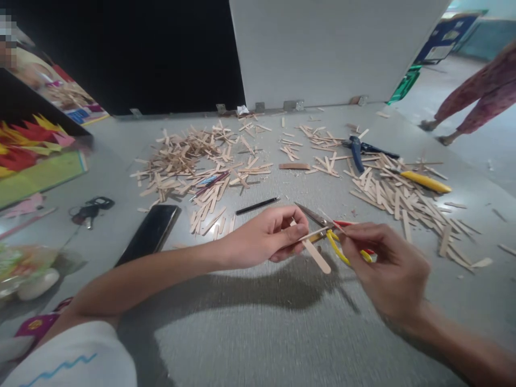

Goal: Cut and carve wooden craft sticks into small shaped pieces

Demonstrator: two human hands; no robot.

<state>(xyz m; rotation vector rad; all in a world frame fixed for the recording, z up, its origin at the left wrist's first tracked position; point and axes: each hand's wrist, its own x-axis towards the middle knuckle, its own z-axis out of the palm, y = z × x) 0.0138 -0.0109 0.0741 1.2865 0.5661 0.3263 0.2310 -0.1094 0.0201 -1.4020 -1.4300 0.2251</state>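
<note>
Holding wooden sticks [317, 257] occupies the left hand [280, 236]; the right hand [389, 263] pinches something slender [336, 224].

Left forearm [161, 274] stretched inward from lower left, elbow [94, 301] bent; left hand [278, 236] turned inward, fingers curled, thumb pressed toward forefinger. Right forearm [455, 333] angled in from lower right; right hand [387, 263] bent inward, fingertips drawn together. Hands held near each other, not touching.

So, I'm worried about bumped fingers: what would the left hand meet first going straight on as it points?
The left hand would probably meet the scissors, just ahead of it in view, with the right hand beyond. Depth is unclear: if the scissors sit lower, the right hand would come first.
</note>
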